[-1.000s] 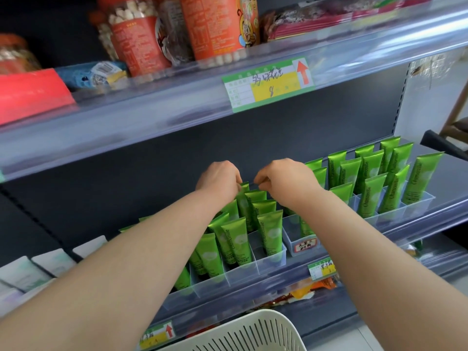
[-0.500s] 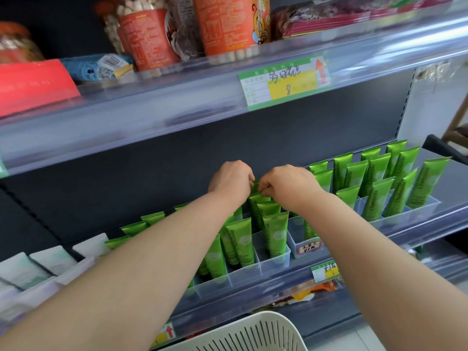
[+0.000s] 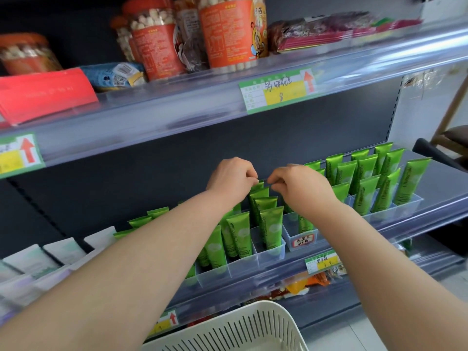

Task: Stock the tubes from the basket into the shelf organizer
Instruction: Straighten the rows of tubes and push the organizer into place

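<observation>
Lettering reading "Chamomile" runs lengthwise in dark print up the green tubes (image 3: 271, 229), each also carrying a pale round emblem. They are glossy, flat-crimped at the top, and stand cap-down in rows inside the organizer (image 3: 268, 257), a clear plastic tray split into narrow lanes on the middle shelf.

The left hand (image 3: 231, 177) and right hand (image 3: 298, 184) meet over the back of one lane. Both have fingers curled in, and their tips pinch the crimped top edge of the rear tube (image 3: 260, 185). Its lower part is hidden behind the tubes in front.

A small red-bordered label (image 3: 304, 240) on one lane's front bears handwriting too small to read. On the upper shelf rail, a green and yellow price tag (image 3: 277, 91) shows a red arrow, a handwritten "8" and script I cannot make out. Above it stand clear jars (image 3: 228, 34) with orange wrappers, their tops cut off.

The basket (image 3: 243, 325), cream slotted plastic, sits at the bottom edge, only its rim and one wall in view.
</observation>
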A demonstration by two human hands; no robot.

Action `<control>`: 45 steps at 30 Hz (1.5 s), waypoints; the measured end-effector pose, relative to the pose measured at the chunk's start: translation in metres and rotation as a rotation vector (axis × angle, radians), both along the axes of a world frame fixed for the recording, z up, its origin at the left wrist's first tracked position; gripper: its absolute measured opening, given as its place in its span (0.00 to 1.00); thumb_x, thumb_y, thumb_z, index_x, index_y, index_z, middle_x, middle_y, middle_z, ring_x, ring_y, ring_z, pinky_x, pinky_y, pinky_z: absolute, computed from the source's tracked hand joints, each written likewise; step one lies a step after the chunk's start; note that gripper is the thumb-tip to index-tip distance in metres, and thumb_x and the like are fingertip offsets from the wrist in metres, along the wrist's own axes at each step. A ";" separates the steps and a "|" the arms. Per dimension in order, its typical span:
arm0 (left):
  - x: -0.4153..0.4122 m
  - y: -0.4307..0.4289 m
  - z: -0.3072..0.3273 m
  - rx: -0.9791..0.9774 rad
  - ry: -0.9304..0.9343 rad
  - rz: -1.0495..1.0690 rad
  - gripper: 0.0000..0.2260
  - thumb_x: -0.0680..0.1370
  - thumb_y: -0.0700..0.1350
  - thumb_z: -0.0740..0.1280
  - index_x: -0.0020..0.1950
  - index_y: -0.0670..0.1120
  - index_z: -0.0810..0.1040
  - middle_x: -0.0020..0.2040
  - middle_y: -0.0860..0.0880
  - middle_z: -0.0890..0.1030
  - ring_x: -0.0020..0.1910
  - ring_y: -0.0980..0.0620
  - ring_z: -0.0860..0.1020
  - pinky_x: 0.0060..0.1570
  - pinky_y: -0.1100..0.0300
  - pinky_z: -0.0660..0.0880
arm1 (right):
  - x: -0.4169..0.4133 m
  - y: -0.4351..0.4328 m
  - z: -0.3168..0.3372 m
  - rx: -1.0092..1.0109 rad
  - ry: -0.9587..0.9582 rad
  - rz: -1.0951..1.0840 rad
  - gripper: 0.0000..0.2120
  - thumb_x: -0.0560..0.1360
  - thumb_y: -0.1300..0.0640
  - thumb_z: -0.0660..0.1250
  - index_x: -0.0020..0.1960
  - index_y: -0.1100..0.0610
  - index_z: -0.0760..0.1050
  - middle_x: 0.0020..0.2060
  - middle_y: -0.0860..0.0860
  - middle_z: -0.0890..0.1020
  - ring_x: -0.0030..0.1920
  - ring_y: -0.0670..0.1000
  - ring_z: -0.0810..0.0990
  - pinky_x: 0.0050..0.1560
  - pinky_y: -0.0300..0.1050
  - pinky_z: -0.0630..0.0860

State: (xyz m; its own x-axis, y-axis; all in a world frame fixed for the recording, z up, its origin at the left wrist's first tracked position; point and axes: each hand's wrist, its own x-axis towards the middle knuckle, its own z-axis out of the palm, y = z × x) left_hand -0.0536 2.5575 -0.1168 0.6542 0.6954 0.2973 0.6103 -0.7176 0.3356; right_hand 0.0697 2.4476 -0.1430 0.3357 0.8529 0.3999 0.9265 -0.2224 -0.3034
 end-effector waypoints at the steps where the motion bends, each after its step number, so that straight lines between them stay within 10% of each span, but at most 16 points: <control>1: 0.000 -0.004 0.000 -0.019 -0.012 -0.022 0.02 0.72 0.48 0.73 0.39 0.53 0.83 0.37 0.58 0.81 0.42 0.55 0.79 0.40 0.61 0.72 | -0.001 -0.004 0.000 0.000 0.008 -0.002 0.07 0.77 0.54 0.63 0.52 0.47 0.79 0.47 0.49 0.79 0.49 0.52 0.77 0.42 0.48 0.76; 45: -0.075 -0.015 0.005 -0.059 0.221 0.045 0.02 0.72 0.47 0.73 0.44 0.52 0.85 0.44 0.54 0.83 0.47 0.51 0.80 0.48 0.53 0.79 | -0.070 -0.001 -0.012 -0.152 -0.215 0.171 0.12 0.79 0.55 0.59 0.59 0.44 0.75 0.54 0.44 0.80 0.59 0.51 0.69 0.48 0.48 0.62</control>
